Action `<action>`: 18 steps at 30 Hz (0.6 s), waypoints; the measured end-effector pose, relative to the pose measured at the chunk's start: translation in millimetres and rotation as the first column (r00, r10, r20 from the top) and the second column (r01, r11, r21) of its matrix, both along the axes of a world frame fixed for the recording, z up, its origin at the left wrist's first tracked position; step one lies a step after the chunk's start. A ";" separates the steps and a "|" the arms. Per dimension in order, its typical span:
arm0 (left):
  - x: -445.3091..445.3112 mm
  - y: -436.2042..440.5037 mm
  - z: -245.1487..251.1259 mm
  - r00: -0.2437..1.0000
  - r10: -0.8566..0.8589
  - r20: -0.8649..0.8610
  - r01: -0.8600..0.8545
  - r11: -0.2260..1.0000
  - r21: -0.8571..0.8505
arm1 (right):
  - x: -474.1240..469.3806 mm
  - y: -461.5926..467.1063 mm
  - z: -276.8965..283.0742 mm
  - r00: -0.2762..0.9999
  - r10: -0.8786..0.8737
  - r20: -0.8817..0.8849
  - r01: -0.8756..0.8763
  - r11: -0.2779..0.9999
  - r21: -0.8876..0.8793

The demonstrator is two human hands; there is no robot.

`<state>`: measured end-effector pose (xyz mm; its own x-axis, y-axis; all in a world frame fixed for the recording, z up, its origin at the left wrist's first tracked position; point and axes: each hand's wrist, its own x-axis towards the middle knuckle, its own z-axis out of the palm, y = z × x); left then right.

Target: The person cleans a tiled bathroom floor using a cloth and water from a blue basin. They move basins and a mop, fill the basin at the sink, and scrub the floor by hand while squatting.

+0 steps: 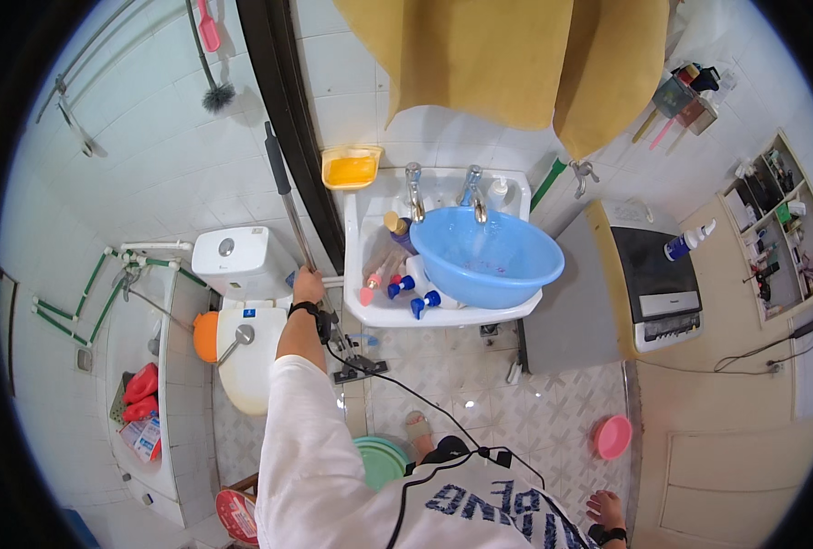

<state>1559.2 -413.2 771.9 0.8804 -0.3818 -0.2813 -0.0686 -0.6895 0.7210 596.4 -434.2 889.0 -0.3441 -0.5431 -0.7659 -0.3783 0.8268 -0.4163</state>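
My left hand (307,285) is closed around a metal mop pole (293,216) between the toilet and the washbasin. The pole has a dark grey grip at its upper end, leaning near the dark door frame. Low on the floor below my hand is a flat mop head (360,368); other poles seem to stand close by, so which pole joins it is hard to tell. My right hand (605,509) hangs at my right side with its fingers apart, holding nothing. A pink basin (612,437) lies on the floor just beyond it.
A blue basin (516,264) rests on the white washbasin (441,317) beside several bottles. The toilet (252,370) stands left, a bathtub (166,405) farther left. At right is a washing machine (571,295) with a spray bottle (688,241). Green basins (382,463) sit near my foot.
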 end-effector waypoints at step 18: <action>-169.5 20.8 -0.3 0.902 0.433 0.009 -0.314 0.669 -0.674 | 29.1 14.6 14.3 0.980 -0.086 0.178 0.092 0.996 -0.022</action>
